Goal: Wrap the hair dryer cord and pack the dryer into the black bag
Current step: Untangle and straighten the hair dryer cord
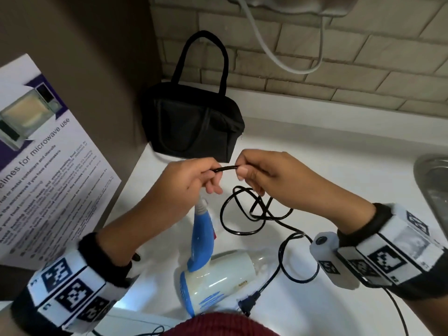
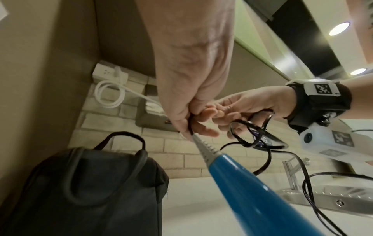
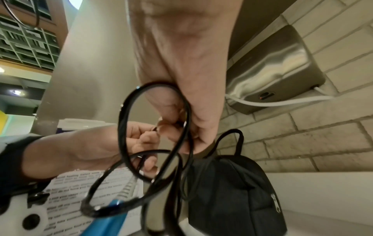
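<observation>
Two hands are at work above the white surface [image 1: 315, 151]. Left hand [image 1: 184, 180] has its fingers curled and pinches the black cord [image 1: 225, 168] right where it leaves the grey ribbed collar at the end of the dryer's blue handle [image 1: 202, 235]; the left wrist view confirms that collar emerging directly below the fingertips. Right hand [image 1: 269, 173], at 3 o'clock from the left and close beside it, pinches the same cord between thumb and curled fingers. A short run of cord is stretched between the two hands. Below the right hand the cord hangs in several loose loops, seen close in the right wrist view, then trails over the surface toward 5 o'clock and ends in a black plug [image 1: 249, 305].

Hair dryer [image 1: 218, 280], white body with blue grille, lies on the surface at 6 o'clock from the hands, with its handle rising toward the left hand.

Black bag [image 1: 191, 124] stands at 12 o'clock from the hands, against the brick wall [image 1: 339, 76] and well apart from the dryer, one carrying strap upright. Whether its zip is open cannot be told.

A printed microwave notice [image 1: 48, 166] stands at 9 o'clock. A metal sink edge [image 1: 429, 170] lies at 3 o'clock.
</observation>
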Tool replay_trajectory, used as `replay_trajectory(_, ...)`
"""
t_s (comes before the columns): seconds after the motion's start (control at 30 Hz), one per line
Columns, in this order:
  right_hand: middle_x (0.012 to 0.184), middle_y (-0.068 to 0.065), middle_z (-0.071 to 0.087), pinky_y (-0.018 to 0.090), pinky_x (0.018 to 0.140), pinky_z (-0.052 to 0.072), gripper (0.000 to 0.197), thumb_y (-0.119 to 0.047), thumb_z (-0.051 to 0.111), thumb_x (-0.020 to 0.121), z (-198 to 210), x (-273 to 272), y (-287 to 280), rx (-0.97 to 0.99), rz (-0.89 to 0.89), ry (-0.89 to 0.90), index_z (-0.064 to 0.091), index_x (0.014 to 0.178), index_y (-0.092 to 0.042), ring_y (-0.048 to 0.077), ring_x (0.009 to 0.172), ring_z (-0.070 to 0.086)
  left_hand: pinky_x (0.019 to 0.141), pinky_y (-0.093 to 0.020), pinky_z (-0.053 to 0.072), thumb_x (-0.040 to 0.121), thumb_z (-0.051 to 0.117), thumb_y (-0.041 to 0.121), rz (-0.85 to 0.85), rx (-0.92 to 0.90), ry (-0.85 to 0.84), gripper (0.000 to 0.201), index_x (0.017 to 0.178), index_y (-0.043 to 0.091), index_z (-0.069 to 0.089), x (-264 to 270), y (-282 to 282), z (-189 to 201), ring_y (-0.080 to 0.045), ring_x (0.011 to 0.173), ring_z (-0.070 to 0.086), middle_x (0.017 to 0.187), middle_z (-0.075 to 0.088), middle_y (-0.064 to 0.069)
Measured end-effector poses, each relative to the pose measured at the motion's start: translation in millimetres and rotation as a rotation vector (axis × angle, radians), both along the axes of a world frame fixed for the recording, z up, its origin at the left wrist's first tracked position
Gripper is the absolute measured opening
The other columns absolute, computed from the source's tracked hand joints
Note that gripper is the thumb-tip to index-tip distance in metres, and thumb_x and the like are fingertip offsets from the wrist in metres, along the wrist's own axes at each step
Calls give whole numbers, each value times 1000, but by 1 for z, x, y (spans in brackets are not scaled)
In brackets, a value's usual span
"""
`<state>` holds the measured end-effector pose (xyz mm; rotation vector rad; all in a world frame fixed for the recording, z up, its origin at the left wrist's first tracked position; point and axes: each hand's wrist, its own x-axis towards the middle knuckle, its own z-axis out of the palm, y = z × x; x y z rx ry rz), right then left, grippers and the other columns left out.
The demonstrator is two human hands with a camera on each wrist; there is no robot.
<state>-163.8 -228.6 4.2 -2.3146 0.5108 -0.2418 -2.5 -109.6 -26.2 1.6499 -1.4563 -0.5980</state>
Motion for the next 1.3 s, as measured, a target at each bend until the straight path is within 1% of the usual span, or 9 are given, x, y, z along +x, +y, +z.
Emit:
replay_trajectory(0.1, 55, -13, 49, 14, 54, 35, 29, -19, 43, 98, -20, 0, -9, 28, -9, 37, 52, 71, -24, 6, 53, 42, 72, -15, 50, 92, 36, -5, 37, -24, 180, 52, 61, 31, 56, 11, 0, -11, -12, 77, 71, 58, 56, 8)
replay_trajectory(0.3, 63, -10, 44, 14, 58, 34, 31, -15, 39, 99, -62, -4, -20, 118, -20, 120, 46, 70, -23, 5, 55, 37, 83, -22, 51, 93, 32, -3, 155, -14, 416, 53, 56, 27, 53, 19, 3, -20, -3, 71, 65, 59, 48, 5)
replay_trajectory(0.47, 66, -11, 45, 15, 63, 35, 27, -7, 34, 95, -94, -12, -28, 133, -90, 230, 43, 72, -18, 6, 61, 39, 86, -29, 50, 86, 20, -19, 252, -12, 701, 64, 51, 27, 48, 32, 2, -22, -8, 58, 46, 52, 39, 11)
replay_trajectory(0.63, 62, -12, 44, 10, 58, 37, 25, -5, 35, 95, -100, -13, -35, 60, -91, 303, 46, 75, -13, 2, 53, 38, 88, -32, 48, 90, 23, -17, 322, -16, 819, 66, 47, 26, 49, 41, 1, -27, -11, 61, 35, 53, 37, 10)
replay_trajectory(0.9, 73, -6, 47, 23, 57, 29, 20, 1, 35, 93, -119, -9, -38, -115, -160, 465, 46, 84, -14, 20, 70, 45, 82, -30, 49, 91, 22, -13, 424, -13, 1018, 45, 60, 18, 31, 49, -7, -39, -13, 61, 31, 50, 37, 8)
replay_trajectory(0.97, 68, -9, 46, 24, 54, 38, 23, 0, 32, 93, -124, -11, -39, -23, -237, 467, 49, 84, -12, 21, 63, 49, 83, -32, 48, 90, 20, -14, 442, -17, 1034, 45, 61, 18, 31, 50, -6, -41, -13, 62, 34, 49, 37, 8)
replay_trajectory(1.1, 64, -6, 51, 7, 57, 37, 27, -5, 33, 97, -127, -24, -44, 244, -316, 369, 50, 77, -8, 13, 63, 48, 85, -33, 47, 88, 19, -16, 485, -30, 1065, 50, 57, 19, 35, 59, -4, -49, -12, 62, 39, 44, 37, 9)
replay_trajectory(1.2, 65, -3, 50, 10, 60, 39, 31, -14, 35, 101, -119, -34, -47, 518, -310, 260, 51, 75, -11, 9, 60, 45, 84, -32, 47, 86, 16, -14, 509, -18, 1138, 62, 44, 24, 43, 69, -3, -61, -10, 60, 42, 42, 38, 9)
replay_trajectory(1.3, 56, -5, 39, 13, 53, 38, 34, -6, 33, 101, -111, -42, -49, 922, -365, 30, 51, 73, -12, 10, 54, 36, 83, -32, 47, 85, 19, -12, 528, -14, 1165, 62, 42, 23, 45, 75, -1, -71, -8, 60, 45, 43, 39, 10)
